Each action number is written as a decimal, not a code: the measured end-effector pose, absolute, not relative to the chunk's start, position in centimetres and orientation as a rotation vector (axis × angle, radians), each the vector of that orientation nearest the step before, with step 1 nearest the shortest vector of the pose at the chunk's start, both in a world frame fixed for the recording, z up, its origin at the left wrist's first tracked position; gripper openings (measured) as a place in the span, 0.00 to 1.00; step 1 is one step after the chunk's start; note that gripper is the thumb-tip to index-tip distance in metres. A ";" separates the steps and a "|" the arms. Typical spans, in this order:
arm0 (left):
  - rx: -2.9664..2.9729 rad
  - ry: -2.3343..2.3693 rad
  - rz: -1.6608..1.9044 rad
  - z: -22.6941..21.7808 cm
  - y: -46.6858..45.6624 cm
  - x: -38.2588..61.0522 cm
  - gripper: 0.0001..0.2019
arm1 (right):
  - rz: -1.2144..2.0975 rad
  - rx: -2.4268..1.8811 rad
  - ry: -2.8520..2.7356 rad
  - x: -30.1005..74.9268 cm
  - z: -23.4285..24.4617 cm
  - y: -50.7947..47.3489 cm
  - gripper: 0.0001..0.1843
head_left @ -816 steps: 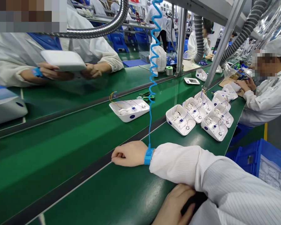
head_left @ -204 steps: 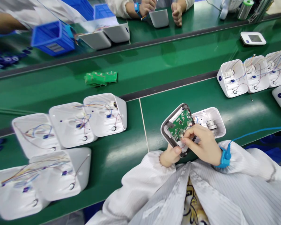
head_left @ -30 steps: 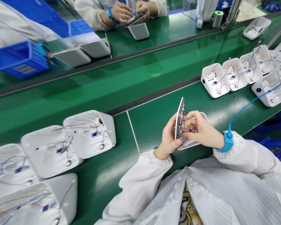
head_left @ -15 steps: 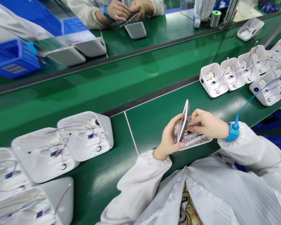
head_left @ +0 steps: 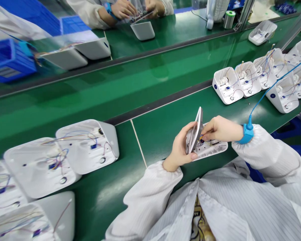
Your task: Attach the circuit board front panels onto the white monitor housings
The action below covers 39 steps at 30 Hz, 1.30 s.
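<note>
My left hand (head_left: 182, 144) is closed round a thin grey panel (head_left: 196, 132), thumb on the near side and fingers behind. The panel stands tilted over the left part of an open white plastic housing (head_left: 212, 149) on the green bench. Between the panel and the housing my right hand (head_left: 217, 130) pinches a coloured wire (head_left: 202, 136), mostly hidden by the fingers. A small board and more wiring show inside the housing. Round my right wrist sits a blue strap (head_left: 246, 133) with a cord leading up to the right.
Open white housings with loose wires stand at the left (head_left: 87, 144) and the right (head_left: 228, 85). A green belt (head_left: 140, 77) runs behind the bench. Across it a co-worker's hands (head_left: 125, 9) hold a panel over another housing (head_left: 143, 30). A blue bin (head_left: 12, 67) stands far left.
My right hand has shifted slightly left and its fingers have moved lower, closer to the panel. My left hand keeps its grip. The co-worker's panel has tilted flatter.
</note>
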<state>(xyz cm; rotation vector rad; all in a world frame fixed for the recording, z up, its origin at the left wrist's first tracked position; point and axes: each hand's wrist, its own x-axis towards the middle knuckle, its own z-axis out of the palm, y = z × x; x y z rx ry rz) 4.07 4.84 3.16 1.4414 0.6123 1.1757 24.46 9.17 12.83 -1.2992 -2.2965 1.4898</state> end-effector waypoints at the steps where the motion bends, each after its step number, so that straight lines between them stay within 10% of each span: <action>1: 1.440 0.614 1.174 3.2 4.8 4.0 0.47 | 1.402 -1.311 -2.368 24.2 12.8 8.9 0.07; 22: 1.785 0.657 1.160 3.5 4.9 4.6 0.45 | 0.293 -1.307 -2.722 24.4 10.3 6.7 0.09; 39: 2.471 0.983 0.468 6.7 4.0 4.6 0.51 | 1.274 -1.569 -1.979 32.0 11.8 9.1 0.19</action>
